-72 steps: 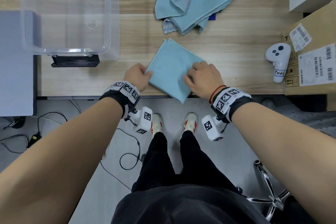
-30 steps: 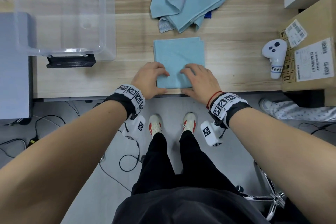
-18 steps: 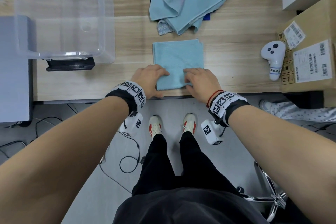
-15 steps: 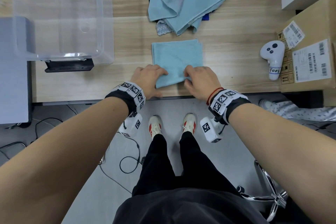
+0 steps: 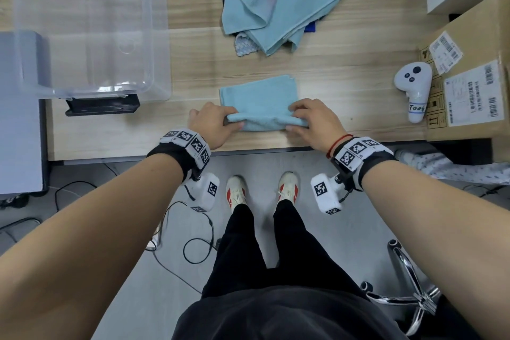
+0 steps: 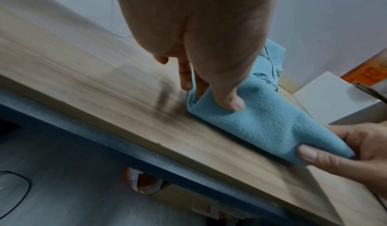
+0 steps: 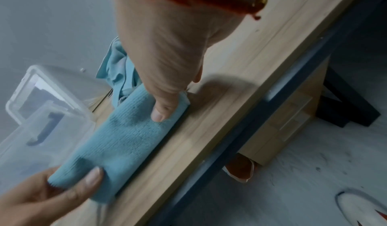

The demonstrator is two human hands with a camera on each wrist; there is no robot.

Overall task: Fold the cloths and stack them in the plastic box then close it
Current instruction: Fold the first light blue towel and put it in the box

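Both hands down at the near edge of the tabletop [image 5: 345, 83], pinching the folded blue cloth [image 5: 259, 96]: left hand [image 5: 212, 124] with thumb on top and fingers tucked under the cloth's left end, right hand [image 5: 311, 121] clamped the same way on the right end, near edge of the cloth lifted and rolled over. Fingertips of both hands buried under fabric in the head view; only the thumbs [image 6: 230, 103] plain from the wrists. Clear plastic box [image 5: 91, 25] at the far left corner, its top cut off by the frame, its rim overhanging a dark object [image 5: 102, 105] too hidden to name. Pile of unfolded blue cloths [image 5: 281, 0] at the far edge, also cropped, with scraps of patterned and dark blue fabric poking out beneath, hard to make out. White controller [image 5: 412, 91] near the right edge, touching a cardboard box [image 5: 474, 69] with barcode labels. Light wood-grain top, grey floor below, cables trailing, chrome chair base [image 5: 414, 303] at lower right
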